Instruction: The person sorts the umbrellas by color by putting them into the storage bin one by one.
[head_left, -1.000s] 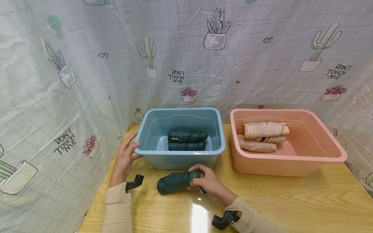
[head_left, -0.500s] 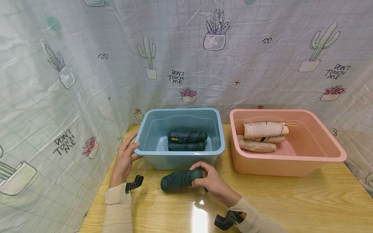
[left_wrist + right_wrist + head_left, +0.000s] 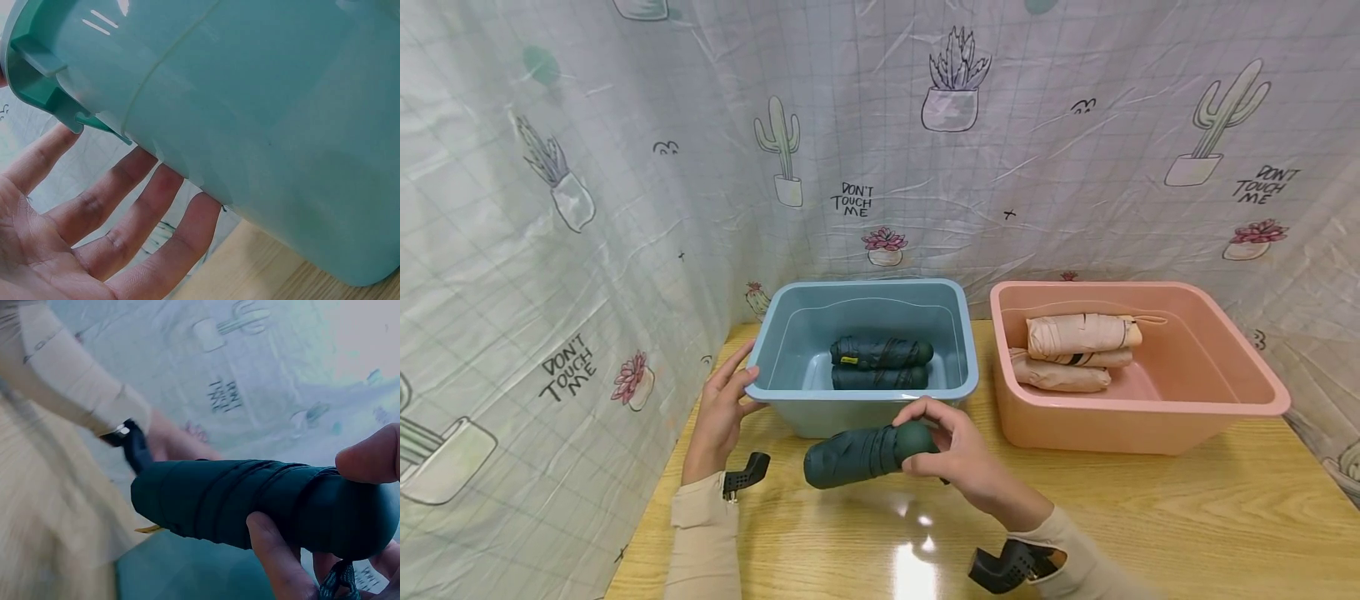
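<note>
My right hand (image 3: pixel 966 454) grips a dark green folded umbrella (image 3: pixel 853 457) by its rounded handle end. The umbrella hangs tilted in front of the blue bin (image 3: pixel 865 395), its far end lower and to the left. In the right wrist view, a thumb and fingers lie round the handle of the umbrella (image 3: pixel 237 503), and a cord loop (image 3: pixel 340 581) hangs beneath. My left hand (image 3: pixel 722 408) rests at the bin's left side, thumb over the rim. Seen from the left wrist, its nearly straight fingers (image 3: pixel 178 244) touch the outer wall of the bin (image 3: pixel 262 137).
Two dark green folded umbrellas (image 3: pixel 883 352) lie inside the blue bin. To its right stands a pink bin (image 3: pixel 1135 429) with several beige folded umbrellas (image 3: pixel 1078 335). Behind both bins hangs a cactus-print curtain (image 3: pixel 880 150). Everything stands on a wooden table (image 3: pixel 820 550).
My right hand has raised the umbrella from the tabletop and moved it slightly right and toward the blue bin. The left hand has stayed at the bin's side.
</note>
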A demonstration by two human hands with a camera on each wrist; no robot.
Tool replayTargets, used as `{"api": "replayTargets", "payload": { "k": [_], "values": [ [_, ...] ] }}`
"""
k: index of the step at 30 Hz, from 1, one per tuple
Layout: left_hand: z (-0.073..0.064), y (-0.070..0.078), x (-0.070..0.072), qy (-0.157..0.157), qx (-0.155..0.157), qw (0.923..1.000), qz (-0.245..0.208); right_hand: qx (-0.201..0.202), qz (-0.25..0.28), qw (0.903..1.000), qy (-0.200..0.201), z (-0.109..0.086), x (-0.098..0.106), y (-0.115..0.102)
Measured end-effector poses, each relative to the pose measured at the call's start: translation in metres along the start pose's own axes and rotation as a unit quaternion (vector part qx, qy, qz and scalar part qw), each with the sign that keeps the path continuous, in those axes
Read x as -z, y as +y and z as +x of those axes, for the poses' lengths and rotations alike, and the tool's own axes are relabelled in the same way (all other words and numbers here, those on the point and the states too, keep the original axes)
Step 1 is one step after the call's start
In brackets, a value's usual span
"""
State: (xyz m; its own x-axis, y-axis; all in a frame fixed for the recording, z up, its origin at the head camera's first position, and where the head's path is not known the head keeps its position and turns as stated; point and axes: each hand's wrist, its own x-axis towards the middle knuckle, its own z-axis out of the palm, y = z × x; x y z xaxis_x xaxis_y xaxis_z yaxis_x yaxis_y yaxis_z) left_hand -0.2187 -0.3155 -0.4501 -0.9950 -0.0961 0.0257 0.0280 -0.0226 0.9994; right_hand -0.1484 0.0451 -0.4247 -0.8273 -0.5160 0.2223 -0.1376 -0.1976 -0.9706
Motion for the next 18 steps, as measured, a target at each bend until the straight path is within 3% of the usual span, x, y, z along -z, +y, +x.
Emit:
{"api": "replayTargets", "payload": {
  "k": [11,18],
  "values": [
    [-0.001,0.001,-0.001,0.000,0.000,1.0000,-0.003,0.018,0.053,0.9979,-0.033,0.000,0.016,-0.044],
    [-0.002,0.002,-0.001,0.005,0.006,1.0000,-0.001,-0.001,0.071,0.9972,-0.022,0.007,0.028,-0.072]
  ]
}}
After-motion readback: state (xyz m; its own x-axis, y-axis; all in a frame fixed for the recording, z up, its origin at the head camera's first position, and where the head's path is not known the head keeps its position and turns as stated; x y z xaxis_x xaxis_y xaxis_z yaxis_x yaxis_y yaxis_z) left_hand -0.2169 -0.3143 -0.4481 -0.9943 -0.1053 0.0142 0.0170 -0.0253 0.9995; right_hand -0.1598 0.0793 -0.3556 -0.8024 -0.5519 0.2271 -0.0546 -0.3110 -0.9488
